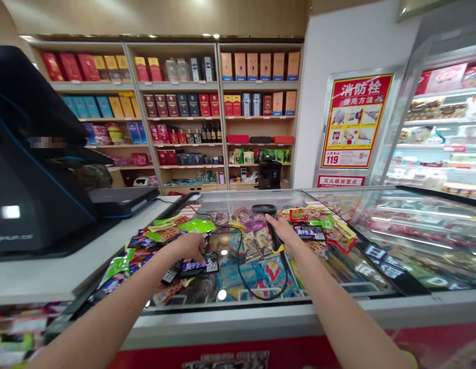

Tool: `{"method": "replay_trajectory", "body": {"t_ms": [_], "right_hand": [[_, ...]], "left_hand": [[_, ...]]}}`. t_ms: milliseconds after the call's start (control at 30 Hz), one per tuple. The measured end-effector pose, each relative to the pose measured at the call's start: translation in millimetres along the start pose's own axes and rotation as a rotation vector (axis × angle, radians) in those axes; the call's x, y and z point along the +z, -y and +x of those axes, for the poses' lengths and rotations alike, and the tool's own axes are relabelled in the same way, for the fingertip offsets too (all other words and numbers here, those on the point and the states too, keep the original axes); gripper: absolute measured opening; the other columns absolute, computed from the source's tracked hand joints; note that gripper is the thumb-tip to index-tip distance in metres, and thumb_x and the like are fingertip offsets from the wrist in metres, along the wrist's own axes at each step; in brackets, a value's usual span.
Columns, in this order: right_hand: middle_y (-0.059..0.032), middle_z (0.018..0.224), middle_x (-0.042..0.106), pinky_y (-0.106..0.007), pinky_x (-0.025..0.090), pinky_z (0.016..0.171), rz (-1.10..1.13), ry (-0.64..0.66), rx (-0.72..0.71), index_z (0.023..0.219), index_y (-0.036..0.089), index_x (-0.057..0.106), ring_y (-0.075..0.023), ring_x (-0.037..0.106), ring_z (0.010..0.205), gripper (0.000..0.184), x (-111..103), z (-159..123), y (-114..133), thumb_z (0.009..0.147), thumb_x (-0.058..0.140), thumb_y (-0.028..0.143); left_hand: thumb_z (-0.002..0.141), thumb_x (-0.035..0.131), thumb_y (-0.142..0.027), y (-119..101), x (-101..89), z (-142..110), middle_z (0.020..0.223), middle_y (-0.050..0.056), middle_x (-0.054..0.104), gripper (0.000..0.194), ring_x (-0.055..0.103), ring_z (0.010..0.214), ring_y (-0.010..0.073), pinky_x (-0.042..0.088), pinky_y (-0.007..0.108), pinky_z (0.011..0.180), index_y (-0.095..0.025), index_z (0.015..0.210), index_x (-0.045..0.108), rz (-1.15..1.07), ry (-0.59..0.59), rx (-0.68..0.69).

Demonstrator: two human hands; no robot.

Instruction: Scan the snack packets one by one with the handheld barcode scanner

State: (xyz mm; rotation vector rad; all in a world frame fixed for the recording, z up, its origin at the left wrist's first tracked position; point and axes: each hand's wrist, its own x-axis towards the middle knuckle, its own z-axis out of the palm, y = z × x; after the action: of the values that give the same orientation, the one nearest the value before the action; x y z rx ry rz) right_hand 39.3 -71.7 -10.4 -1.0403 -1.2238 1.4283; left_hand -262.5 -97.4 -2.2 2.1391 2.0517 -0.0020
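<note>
My right hand (283,230) is closed around the handle of a black barcode scanner (265,211), head pointing away, its black cable (261,292) looping over the glass freezer lid (337,277). My left hand (189,246) rests fingers-down on a dark snack packet (199,265) with a white barcode patch, pinching its top edge. Many small snack packets lie spread on the glass around both hands: green ones (195,225) to the left, red and yellow ones (318,218) to the right.
A black cash-register terminal (34,169) stands on the white counter (38,277) at left. Shelves of boxed goods and bottles (184,107) fill the back wall. A red fire-hydrant poster (355,123) hangs right, beside a chilled display case (441,133).
</note>
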Motion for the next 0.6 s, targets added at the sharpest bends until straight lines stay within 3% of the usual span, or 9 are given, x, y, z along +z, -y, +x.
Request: {"method": "replay_trajectory", "body": {"t_ms": [100,167,333,433,600], "right_hand": [[0.0063,0.047,0.050,-0.020,0.037,0.033,-0.010,0.027,0.019,0.073,0.021,0.043,-0.0084,0.045,0.034,0.033,16,1,-3,0.083,0.059,0.047],[0.0062,0.046,0.049,-0.020,0.036,0.033,-0.026,0.027,0.033,0.072,0.020,0.042,-0.0082,0.044,0.033,0.033,24,1,-5,0.084,0.058,0.046],[0.0064,0.046,0.049,-0.021,0.038,0.034,-0.067,0.053,0.022,0.072,0.020,0.044,-0.0082,0.044,0.034,0.031,33,-1,-6,0.085,0.057,0.046],[0.0064,0.045,0.049,-0.020,0.038,0.034,-0.064,0.033,0.037,0.072,0.020,0.044,-0.0083,0.043,0.034,0.032,33,0,-5,0.084,0.057,0.047],[0.0060,0.049,0.051,-0.020,0.038,0.034,-0.005,-0.009,-0.008,0.074,0.020,0.045,-0.0081,0.044,0.034,0.030,35,11,-6,0.085,0.058,0.044]], "left_hand": [[0.029,0.082,-0.021,13,6.9,-18,0.088,0.004,0.069,0.039,0.062,0.095,0.0311,0.047,0.034,0.082,-0.025,0.064,0.066,0.011,-0.035,-0.051],[0.029,0.081,-0.016,15,11.4,-20,0.087,0.004,0.068,0.036,0.061,0.097,0.0301,0.046,0.032,0.083,-0.024,0.059,0.062,0.001,-0.070,-0.044],[0.056,0.066,-0.022,13,10.8,-1,0.068,-0.001,0.063,0.011,0.061,0.075,0.0200,0.045,0.029,0.073,-0.021,0.064,0.059,-0.233,-0.121,0.114],[0.063,0.061,-0.025,6,6.3,24,0.063,-0.003,0.059,0.010,0.058,0.069,0.0166,0.043,0.026,0.068,-0.019,0.071,0.060,-0.475,-0.293,0.127],[0.063,0.064,-0.028,-19,10.8,78,0.062,-0.001,0.061,0.018,0.058,0.065,0.0169,0.044,0.026,0.064,-0.015,0.075,0.065,-0.818,-0.684,-0.147]]}}
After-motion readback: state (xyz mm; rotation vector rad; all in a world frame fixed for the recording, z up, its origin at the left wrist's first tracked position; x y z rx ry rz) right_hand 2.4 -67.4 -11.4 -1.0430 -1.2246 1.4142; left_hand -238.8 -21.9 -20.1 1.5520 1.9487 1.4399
